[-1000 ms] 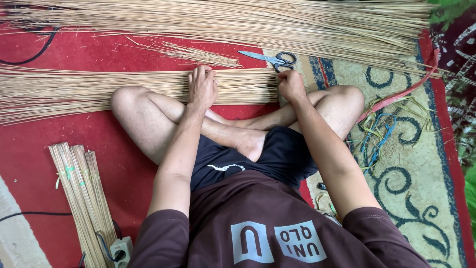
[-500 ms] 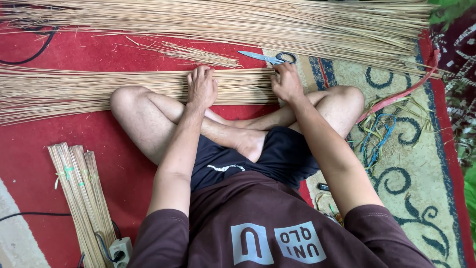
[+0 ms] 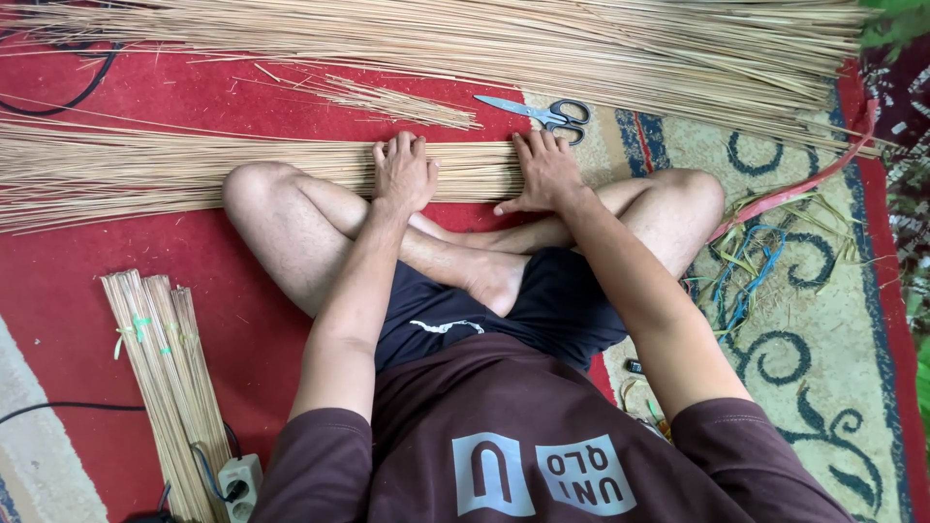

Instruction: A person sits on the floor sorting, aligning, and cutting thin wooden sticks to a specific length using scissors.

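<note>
Seated person, legs crossed, on a red mat (image 3: 242, 320): the left hand (image 3: 404, 174) and the right hand (image 3: 545, 172) lie palm down, fingers flat and close together, pressing on a long row of thin sticks (image 3: 194, 169) that runs left to right just beyond the knees; neither hand pinches anything. Scissors (image 3: 542, 111) lie shut just beyond the right hand, apart from it, near a larger heap of sticks (image 3: 581, 44) at the far edge; a tied bundle of sticks (image 3: 165, 368) lies near left, beside a power strip (image 3: 237, 479)
</note>
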